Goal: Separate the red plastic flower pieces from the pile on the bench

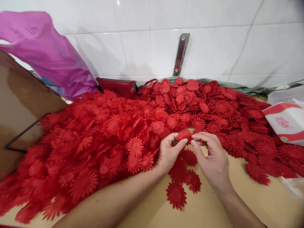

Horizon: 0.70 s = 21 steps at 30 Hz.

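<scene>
Between both hands is a red artificial flower piece (184, 134) with notched petals, held just above the table. My left hand (167, 152) pinches its left side between thumb and fingers. At its right edge, my right hand (213, 160) has thumb and forefinger pressed together on the petals; whether anything smaller is between those tips is too small to tell. Below the hands, several loose red flower pieces (177, 194) lie on the tan tabletop (147, 205). A large heap of the same red flower pieces (135, 147) lies close beside my left hand.
A second heap of red flower pieces (222, 107) spreads across the back and right. Behind are a red purse (117, 87) and a white tiled wall (135, 47). Cardboard (21, 104) and a purple plastic bag (59, 58) stand left; a red-and-white box (286, 122) sits right.
</scene>
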{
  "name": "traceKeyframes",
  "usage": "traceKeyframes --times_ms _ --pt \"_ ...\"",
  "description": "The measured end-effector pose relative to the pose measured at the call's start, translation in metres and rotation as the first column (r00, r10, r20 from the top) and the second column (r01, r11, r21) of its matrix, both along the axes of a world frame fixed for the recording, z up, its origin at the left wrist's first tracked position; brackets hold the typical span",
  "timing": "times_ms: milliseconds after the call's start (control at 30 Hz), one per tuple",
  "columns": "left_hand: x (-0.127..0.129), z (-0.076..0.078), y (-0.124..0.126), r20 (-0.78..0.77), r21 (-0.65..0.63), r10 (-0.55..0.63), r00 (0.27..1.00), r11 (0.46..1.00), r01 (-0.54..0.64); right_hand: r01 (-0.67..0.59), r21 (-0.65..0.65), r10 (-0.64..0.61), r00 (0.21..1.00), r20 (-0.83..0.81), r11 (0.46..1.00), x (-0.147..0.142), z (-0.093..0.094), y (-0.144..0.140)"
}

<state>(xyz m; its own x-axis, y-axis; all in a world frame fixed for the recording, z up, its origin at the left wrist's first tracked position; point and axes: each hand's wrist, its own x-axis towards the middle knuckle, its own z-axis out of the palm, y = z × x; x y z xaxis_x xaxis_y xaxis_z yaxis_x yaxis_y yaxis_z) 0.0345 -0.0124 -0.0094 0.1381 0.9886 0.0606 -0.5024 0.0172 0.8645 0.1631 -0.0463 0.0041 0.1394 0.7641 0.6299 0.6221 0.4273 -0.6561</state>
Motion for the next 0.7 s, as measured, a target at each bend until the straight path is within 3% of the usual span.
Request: traceKeyframes --times_ms 300,467,600,700 --pt "-0.014 -0.004 0.002 -0.041 -0.049 -0.116 0.992 0.992 0.114 -0.048 0.013 0.048 0.998 0.041 0.999 -0.005 -0.006 0.002" --pt "-0.017 -0.001 0.001 -0.009 -0.1 -0.125 0.992 0.987 0.123 -0.076 -0.028 0.077 0.997 0.023 0.997 -0.005 -0.008 0.002" --pt "-0.017 0.0 0.001 0.002 -0.093 -0.124 0.992 0.988 0.123 -0.101 -0.114 0.091 0.992 -0.084 0.988 -0.005 -0.009 0.001" --pt "-0.016 -0.001 0.002 -0.011 -0.079 -0.143 0.99 0.987 0.142 -0.171 -0.216 0.11 0.956 -0.271 0.961 -0.004 -0.009 0.002"
